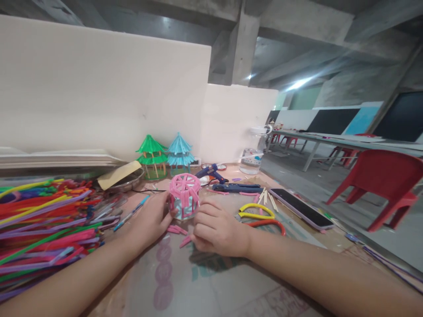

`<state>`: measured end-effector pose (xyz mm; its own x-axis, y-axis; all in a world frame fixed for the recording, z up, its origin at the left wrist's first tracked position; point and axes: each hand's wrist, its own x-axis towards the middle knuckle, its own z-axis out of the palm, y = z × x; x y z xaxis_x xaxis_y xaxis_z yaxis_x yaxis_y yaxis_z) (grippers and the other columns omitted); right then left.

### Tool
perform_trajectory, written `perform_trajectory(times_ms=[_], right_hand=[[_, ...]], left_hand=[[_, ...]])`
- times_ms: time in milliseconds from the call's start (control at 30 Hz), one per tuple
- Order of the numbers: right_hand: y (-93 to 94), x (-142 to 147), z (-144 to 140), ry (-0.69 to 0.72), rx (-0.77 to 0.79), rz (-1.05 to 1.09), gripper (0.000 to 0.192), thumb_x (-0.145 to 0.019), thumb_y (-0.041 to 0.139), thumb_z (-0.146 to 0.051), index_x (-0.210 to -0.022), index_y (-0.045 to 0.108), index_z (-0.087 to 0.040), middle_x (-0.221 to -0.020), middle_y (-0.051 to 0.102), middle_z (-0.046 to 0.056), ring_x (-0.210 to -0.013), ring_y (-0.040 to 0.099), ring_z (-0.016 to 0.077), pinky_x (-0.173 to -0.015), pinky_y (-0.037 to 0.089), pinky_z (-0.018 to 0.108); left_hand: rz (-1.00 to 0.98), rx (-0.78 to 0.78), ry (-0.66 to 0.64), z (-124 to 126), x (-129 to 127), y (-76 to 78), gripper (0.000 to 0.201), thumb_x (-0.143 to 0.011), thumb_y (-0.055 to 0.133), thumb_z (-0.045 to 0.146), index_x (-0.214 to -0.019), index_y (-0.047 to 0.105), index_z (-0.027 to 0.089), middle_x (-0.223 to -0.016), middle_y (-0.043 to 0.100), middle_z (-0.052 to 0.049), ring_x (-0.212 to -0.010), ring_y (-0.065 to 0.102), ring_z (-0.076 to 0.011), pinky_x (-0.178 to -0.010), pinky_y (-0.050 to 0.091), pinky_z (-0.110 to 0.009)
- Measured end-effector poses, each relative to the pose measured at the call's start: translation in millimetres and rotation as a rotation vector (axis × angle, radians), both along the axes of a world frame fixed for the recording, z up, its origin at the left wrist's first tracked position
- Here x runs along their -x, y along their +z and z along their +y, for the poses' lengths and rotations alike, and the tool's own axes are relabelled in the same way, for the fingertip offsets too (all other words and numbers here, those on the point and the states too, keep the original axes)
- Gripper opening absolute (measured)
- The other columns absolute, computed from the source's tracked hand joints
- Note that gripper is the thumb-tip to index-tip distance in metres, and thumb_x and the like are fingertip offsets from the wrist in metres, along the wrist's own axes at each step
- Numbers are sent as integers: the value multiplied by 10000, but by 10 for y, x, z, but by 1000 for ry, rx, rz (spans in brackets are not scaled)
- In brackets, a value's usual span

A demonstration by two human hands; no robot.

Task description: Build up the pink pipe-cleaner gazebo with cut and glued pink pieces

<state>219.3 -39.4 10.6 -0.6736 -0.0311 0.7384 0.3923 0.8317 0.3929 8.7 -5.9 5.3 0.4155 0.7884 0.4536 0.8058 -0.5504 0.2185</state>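
A small pink pavilion frame [184,184] with a spoked round top and upright posts stands on a pale round base [183,213]. My left hand [152,220] is closed on its left side, thumb low by the base. Close against the right side, my right hand [218,226] has its fingers curled together; whatever they may hold is hidden. Short pink pipe-cleaner pieces [176,229] lie on the mat between my hands. Behind the frame stand a green two-tiered pavilion [152,157] and a blue one [180,154].
Bundled pipe cleaners [42,233] cover the left side. Scissors [257,212] with yellow and orange handles, a phone [300,207], a blue glue gun [214,173] and a dark blue tool [236,188] lie right. A clear jug [253,152] stands behind; a red chair [380,180] is beyond the table.
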Motion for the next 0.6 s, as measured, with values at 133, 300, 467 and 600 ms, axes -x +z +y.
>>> perform_trajectory(times_ms=[133,300,467,600], right_hand=[[-20,-6,14,-4,58,-6,132,-857,467,-135,-836,593,-167,-834,655,33,-829,531,152,-881,456,320],[-25,2,-1,-49,86,72,183,-815,448,-100,-890,602,-165,-1151,623,94,-1125,494,204,-1054,352,435],[-23,-7,4,-136,103,120,212,-819,435,-103,-943,595,-167,-1196,618,82,-1176,480,215,-1092,303,479],[-30,-1,11,-157,104,94,237,-817,428,-102,-976,594,-162,-1219,609,78,-1202,465,218,-1109,278,481]], left_hand=[[-77,29,31,22,-4,-2,94,-815,457,249,-884,492,197,-851,632,-70,-812,604,-249,-721,464,-364],[-97,31,8,29,15,-7,135,-790,460,214,-919,496,196,-885,641,-75,-832,608,-250,-753,477,-385],[-84,3,-28,26,6,13,178,-799,439,204,-965,500,183,-978,625,-114,-973,587,-282,-854,458,-441],[-83,-3,-63,28,-7,25,194,-813,430,195,-992,501,174,-997,626,-125,-1031,570,-285,-895,445,-455]])
